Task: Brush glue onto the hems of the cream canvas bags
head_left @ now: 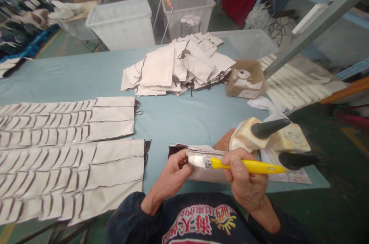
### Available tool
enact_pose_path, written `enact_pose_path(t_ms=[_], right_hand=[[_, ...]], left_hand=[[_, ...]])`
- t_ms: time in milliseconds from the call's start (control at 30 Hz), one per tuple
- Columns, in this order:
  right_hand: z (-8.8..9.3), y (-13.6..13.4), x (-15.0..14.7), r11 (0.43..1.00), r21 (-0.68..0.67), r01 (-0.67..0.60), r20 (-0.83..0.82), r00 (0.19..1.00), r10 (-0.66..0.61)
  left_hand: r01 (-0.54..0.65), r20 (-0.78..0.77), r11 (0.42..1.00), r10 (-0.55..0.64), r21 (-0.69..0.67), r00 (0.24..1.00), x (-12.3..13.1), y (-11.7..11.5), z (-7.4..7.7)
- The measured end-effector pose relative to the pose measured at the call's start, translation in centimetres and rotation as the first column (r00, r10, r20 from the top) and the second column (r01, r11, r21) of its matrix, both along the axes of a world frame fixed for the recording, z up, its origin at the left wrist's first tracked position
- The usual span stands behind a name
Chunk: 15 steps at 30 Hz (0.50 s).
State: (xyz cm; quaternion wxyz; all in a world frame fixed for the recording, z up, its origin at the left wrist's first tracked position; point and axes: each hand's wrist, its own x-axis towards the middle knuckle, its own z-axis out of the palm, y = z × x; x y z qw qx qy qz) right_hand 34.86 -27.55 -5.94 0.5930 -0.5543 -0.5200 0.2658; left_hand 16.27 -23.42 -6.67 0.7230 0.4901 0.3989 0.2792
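My right hand (245, 176) grips the yellow handle of a paintbrush (248, 165), held level and pointing left. Its pale, coated bristles touch the edge of a cream fabric piece (210, 175) with dark brown lining, lying at the table's near side. The left end of that fabric edge is pinched between the thumb and fingers of my left hand (175, 171). Just right of the fabric stand glue-stained, cream containers (245, 136), with a black-handled tool (269, 128) resting on top. A second black handle (300, 160) sits nearer to me.
Overlapping rows of cream fabric pieces (115, 163) with brown edges cover the table's left. A loose heap of similar pieces (184, 63) lies at the far side beside a cardboard box (246, 82). White bins (121, 25) stand beyond. A metal post (311, 25) slants up at right.
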Motion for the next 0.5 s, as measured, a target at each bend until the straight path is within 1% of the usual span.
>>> enact_pose_path(t_ms=[100, 200, 300, 400, 500], right_hand=[[-1.7, -0.2, 0.1, 1.0, 0.026, 0.003, 0.179, 0.984, -0.008], [-2.5, -0.4, 0.4, 0.997, 0.066, 0.043, 0.273, 0.96, -0.059], [-2.1, -0.7, 0.7, 0.993, 0.106, 0.049, 0.303, 0.95, -0.079], [-1.4, -0.7, 0.7, 0.991, 0.13, 0.007, 0.354, 0.934, -0.053], [-1.0, -0.5, 0.8, 0.987, 0.154, 0.042, 0.381, 0.919, -0.099]], left_hand=[[0.001, 0.033, 0.996, 0.002, -0.09, 0.999, 0.2, -0.4, 0.2], [-0.021, 0.046, 0.989, 0.028, -0.15, 0.999, 0.2, -0.7, 0.1], [-0.018, 0.066, 0.98, 0.032, -0.197, 0.997, 0.1, -0.8, 0.1], [-0.017, 0.078, 0.974, 0.035, -0.225, 0.996, 0.2, -0.8, 0.1], [-0.02, 0.093, 0.972, 0.043, -0.233, 0.995, 0.2, -0.9, 0.1]])
